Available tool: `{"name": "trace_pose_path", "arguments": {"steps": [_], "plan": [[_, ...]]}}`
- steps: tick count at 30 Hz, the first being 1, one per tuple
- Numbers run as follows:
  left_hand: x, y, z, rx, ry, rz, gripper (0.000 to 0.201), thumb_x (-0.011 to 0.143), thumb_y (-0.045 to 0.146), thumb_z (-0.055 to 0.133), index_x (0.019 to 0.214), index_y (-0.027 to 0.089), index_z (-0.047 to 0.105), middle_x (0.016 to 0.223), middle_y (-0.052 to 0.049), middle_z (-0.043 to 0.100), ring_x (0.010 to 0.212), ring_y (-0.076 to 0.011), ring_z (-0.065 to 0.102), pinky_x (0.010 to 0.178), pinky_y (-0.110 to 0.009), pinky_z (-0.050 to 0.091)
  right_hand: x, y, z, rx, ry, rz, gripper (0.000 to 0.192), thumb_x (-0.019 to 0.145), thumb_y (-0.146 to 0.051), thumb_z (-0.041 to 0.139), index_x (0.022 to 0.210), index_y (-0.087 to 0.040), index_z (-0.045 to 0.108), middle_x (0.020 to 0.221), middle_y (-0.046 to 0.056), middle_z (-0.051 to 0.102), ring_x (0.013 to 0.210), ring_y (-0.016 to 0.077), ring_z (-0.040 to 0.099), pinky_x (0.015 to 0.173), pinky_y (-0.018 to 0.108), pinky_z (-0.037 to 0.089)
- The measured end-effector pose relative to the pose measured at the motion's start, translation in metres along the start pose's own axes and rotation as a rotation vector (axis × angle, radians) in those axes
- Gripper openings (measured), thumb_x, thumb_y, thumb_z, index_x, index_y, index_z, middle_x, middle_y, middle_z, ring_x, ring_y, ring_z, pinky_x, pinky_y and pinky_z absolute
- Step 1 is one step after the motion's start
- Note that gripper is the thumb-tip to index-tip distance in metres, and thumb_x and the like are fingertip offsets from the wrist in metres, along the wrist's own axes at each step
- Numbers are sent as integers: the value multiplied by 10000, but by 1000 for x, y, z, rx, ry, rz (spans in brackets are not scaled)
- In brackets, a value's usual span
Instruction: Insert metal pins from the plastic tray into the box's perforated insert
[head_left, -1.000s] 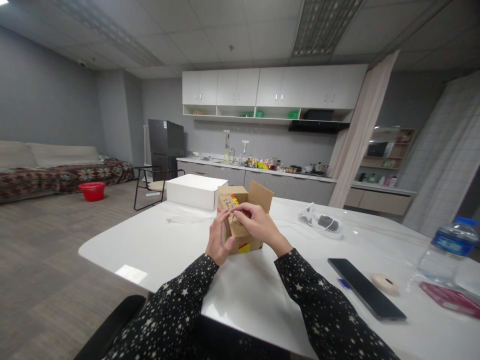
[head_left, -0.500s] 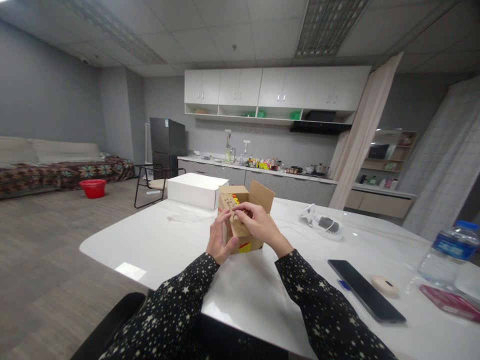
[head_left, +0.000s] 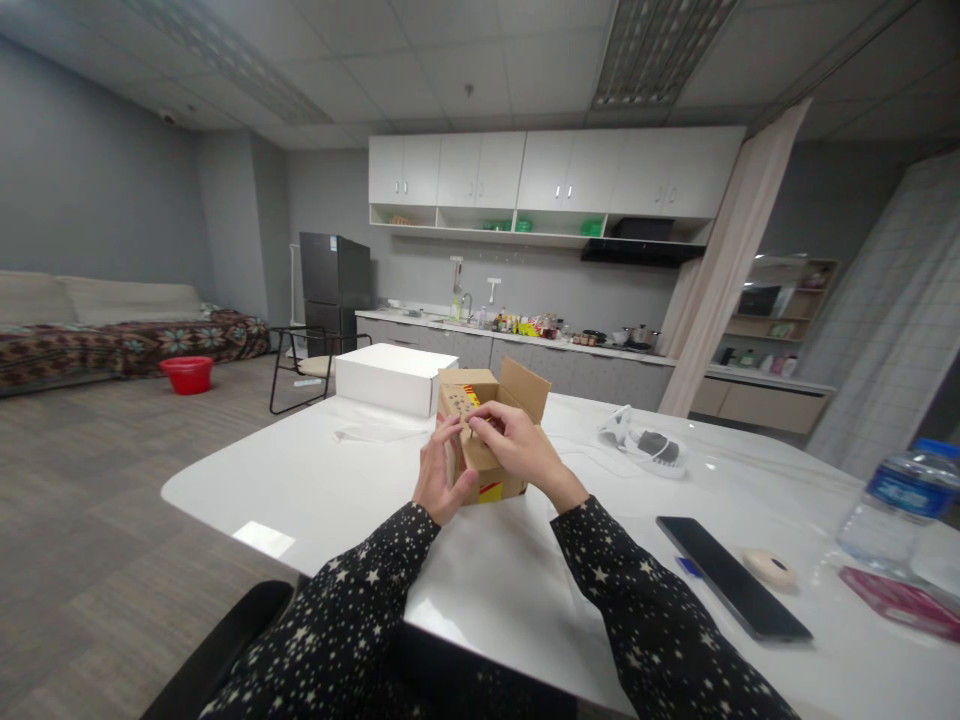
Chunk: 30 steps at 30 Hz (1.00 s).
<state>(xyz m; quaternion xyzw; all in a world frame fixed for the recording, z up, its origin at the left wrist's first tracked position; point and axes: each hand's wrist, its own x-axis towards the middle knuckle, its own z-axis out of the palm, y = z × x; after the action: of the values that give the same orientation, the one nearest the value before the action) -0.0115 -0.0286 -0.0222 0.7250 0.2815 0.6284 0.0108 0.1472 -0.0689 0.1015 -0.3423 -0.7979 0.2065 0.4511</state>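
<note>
A small brown cardboard box (head_left: pixel 480 458) with red and yellow print stands on the white table in front of me. One of its flaps (head_left: pixel 525 388) sticks up at the back right. My left hand (head_left: pixel 441 478) lies along the box's left side, fingers stretched and thumb apart. Over the top of the box, my right hand (head_left: pixel 523 446) has its thumb and fingertips pinched together near a patch of dark printed marks. Whatever may be between those fingertips is too small to tell. The right hand hides part of the box's opening.
Behind the box to the left is a white box (head_left: pixel 386 385). On the right lie a white strapped device (head_left: pixel 649 448), a black phone (head_left: pixel 731 575), a beige round case (head_left: pixel 769 567), a dark red item (head_left: pixel 900 602) and a water bottle (head_left: pixel 896 505). The white table (head_left: pixel 300 480) has rounded corners.
Both hands stay at the box in almost the same pose. The view has shifted very slightly; nothing else visibly moves.
</note>
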Motion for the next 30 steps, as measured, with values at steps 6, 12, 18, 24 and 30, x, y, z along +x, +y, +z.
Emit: {"name": "trace_pose_path", "arguments": {"steps": [6, 12, 18, 24, 30], "plan": [[-1, -1, 0, 2, 9, -5, 653, 912, 622, 513, 1428, 234, 420, 1510, -171, 468, 1432, -356, 419, 1129, -599, 361, -1, 0, -1, 16, -21, -10, 166, 941, -280, 577, 963, -186, 712, 972, 51, 745, 859, 168, 658, 765, 290, 498], [-3, -5, 1, 20, 2, -3, 655, 921, 615, 504, 1441, 228, 408, 1523, -177, 455, 1447, -355, 403, 1132, -594, 361, -1, 0, -1, -3, -34, -18, 169, 941, -273, 567, 946, -188, 713, 968, 46, 748, 854, 165, 657, 764, 282, 491], [-3, -6, 1, 37, 1, 6, 633, 934, 602, 482, 1444, 238, 398, 1524, -168, 454, 1452, -346, 395, 1130, -589, 366, -1, 1, -1, -27, -30, -20, 179, 938, -269, 552, 935, -185, 710, 932, 41, 738, 827, 163, 646, 753, 285, 489], [-4, -6, 2, 49, 3, 14, 642, 936, 611, 472, 1447, 230, 392, 1523, -179, 452, 1439, -346, 412, 1117, -581, 376, -2, -3, -2, -38, -30, -20, 164, 937, -256, 552, 924, -184, 700, 934, 42, 738, 820, 158, 644, 740, 279, 486], [-3, -6, 2, 46, 8, 15, 641, 936, 608, 475, 1450, 233, 393, 1519, -174, 458, 1423, -349, 428, 1102, -573, 390, -1, -3, -2, -49, -37, -10, 141, 933, -221, 554, 907, -172, 683, 910, 36, 732, 805, 151, 638, 731, 270, 479]]}}
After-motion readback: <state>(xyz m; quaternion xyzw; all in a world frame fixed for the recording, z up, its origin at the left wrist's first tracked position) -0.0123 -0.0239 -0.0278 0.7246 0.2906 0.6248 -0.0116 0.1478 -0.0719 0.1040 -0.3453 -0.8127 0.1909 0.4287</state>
